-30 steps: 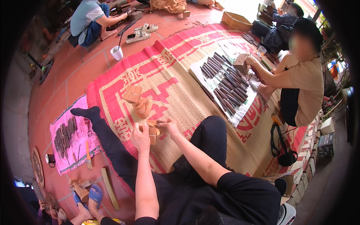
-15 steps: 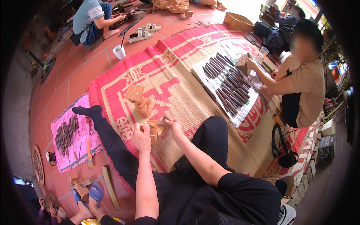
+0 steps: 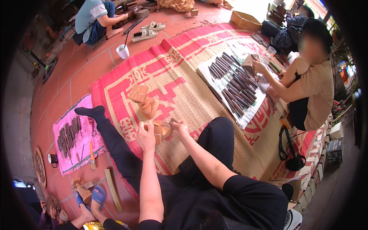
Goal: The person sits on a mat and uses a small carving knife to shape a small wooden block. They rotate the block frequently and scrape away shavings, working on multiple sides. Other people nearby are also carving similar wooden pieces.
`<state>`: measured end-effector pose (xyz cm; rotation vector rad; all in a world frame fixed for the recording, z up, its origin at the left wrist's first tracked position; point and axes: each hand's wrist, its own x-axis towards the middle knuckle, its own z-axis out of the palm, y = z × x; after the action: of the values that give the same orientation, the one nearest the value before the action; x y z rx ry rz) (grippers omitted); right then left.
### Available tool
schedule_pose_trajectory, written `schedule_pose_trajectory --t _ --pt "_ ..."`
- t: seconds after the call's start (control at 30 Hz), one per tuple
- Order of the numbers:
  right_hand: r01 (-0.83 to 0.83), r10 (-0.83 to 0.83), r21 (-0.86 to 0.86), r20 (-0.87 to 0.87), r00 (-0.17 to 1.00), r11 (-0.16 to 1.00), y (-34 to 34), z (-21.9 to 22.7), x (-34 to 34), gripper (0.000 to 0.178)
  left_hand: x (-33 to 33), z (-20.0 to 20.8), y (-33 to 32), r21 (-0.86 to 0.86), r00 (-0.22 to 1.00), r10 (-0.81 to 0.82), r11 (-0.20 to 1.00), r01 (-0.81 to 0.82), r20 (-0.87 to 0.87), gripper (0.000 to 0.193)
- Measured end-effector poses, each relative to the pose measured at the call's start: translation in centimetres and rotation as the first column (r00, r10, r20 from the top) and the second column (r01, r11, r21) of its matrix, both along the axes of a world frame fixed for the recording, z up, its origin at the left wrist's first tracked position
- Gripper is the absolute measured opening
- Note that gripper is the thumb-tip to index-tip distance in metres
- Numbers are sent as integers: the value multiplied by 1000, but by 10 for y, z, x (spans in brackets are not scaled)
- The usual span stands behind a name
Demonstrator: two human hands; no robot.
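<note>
Above my lap, my left hand (image 3: 145, 137) is closed around a small carved wooden piece (image 3: 158, 135) with a square block at one end. My right hand (image 3: 181, 128), fingers pinched, is at the far end of that piece. Between its fingertips shows a small flat brown bit (image 3: 173, 121), too small to name for certain. Just beyond my hands a second carved wooden figure (image 3: 148, 109), with a similar block on top, stands on the patterned straw mat (image 3: 207, 92).
A pink cloth (image 3: 82, 165) with slim tools and a brush (image 3: 92, 156) lies left of my outstretched leg. To the right, many dark-handled tools (image 3: 234, 86) cover a white sheet, where another person (image 3: 316, 80) works. A white cup (image 3: 122, 51) stands beyond the mat.
My right hand has shifted slightly right, away from my left hand, with the brown bit still in its fingers. My left hand keeps its grip on the carved piece. The view moved a little.
</note>
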<state>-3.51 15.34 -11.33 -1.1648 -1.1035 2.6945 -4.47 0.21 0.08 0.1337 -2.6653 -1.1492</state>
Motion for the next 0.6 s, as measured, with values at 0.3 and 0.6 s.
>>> schedule_pose_trajectory --t 0.3,0.6 --pt "-73 91 208 -78 993 975 -7 -7 -1 22 6 4 5 -37 1000 -5 999 4 -24 29" --pt "-47 51 33 -139 989 998 -10 -11 -1 23 7 0 -2 -15 999 17 1000 -18 -40 28"
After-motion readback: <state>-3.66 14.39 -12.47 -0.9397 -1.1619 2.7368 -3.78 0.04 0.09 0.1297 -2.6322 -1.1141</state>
